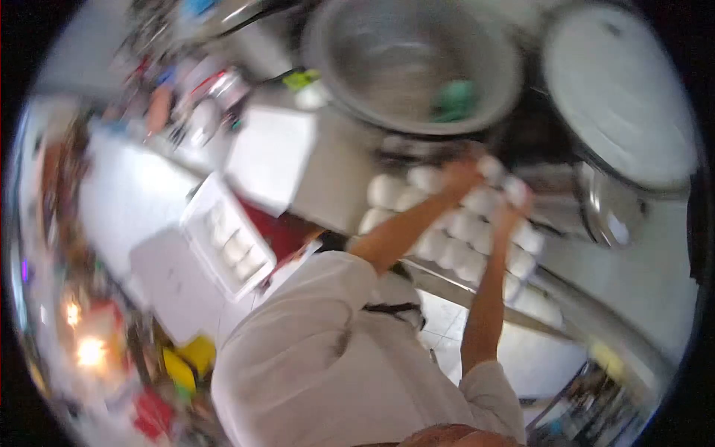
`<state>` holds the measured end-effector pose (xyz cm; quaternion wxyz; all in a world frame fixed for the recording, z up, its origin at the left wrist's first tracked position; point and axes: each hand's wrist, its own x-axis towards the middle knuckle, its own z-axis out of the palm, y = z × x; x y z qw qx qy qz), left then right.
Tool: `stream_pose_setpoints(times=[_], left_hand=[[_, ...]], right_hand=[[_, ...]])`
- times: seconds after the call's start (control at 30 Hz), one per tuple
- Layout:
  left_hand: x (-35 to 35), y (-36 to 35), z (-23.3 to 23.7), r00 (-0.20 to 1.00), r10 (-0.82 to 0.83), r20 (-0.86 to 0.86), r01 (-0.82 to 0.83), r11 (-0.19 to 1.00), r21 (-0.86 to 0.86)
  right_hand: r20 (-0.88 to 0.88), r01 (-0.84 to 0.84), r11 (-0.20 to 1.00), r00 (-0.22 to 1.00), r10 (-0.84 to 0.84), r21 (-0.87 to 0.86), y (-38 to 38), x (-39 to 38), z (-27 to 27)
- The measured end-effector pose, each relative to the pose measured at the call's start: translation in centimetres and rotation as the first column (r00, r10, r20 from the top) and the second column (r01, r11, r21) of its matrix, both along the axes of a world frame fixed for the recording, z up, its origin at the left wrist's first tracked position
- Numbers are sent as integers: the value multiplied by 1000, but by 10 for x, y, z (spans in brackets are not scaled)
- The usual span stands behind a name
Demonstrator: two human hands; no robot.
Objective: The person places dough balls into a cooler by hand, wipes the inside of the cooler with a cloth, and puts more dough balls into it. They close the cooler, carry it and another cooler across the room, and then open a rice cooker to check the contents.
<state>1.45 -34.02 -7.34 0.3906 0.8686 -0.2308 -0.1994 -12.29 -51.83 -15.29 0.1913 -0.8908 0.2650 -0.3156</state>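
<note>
Rows of round white pieces (463, 225), blurred, lie close together on a tray or board at the counter's edge. My left hand (463, 173) is at the far side of the rows, fingers closed by a white piece (489, 170). Just to its right, my right hand (515, 203) has its fingers round another white piece (514, 189) near the back right corner. Motion blur hides what exactly the left fingers hold. Behind the hands stands a large grey metal basin (402, 67) with a green thing (456, 100) inside.
A big round white lid or pan (618, 93) is at the back right, with a shiny metal pot (607, 205) below it. On the left are a white foam box (229, 237) holding white pieces, a white board (272, 158) and cluttered items (205, 100).
</note>
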Motion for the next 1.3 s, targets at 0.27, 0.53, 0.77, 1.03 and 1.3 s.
stream_pose_setpoints(times=[0.27,0.53,0.77,1.03,1.3], left_hand=[[-87,315,105,882,-131,-453,-346,473,-810],[-78,654,51,479,816,324,-810,552,-195],[-41,710,-63,431,798,421,-889,454,48],[-56,694,-107,448,713,540,-892,401,209],[-80,670,-93,493,809,320,-834,336,437]], right_hand=[[14,-266,327,793,609,907,198,-56,94],[195,-610,-145,16,981,779,598,146,155],[-576,-987,-162,-144,805,20,769,185,23],[-578,-983,182,159,800,-19,773,129,-6],[-690,-905,48,-287,664,422,706,88,44]])
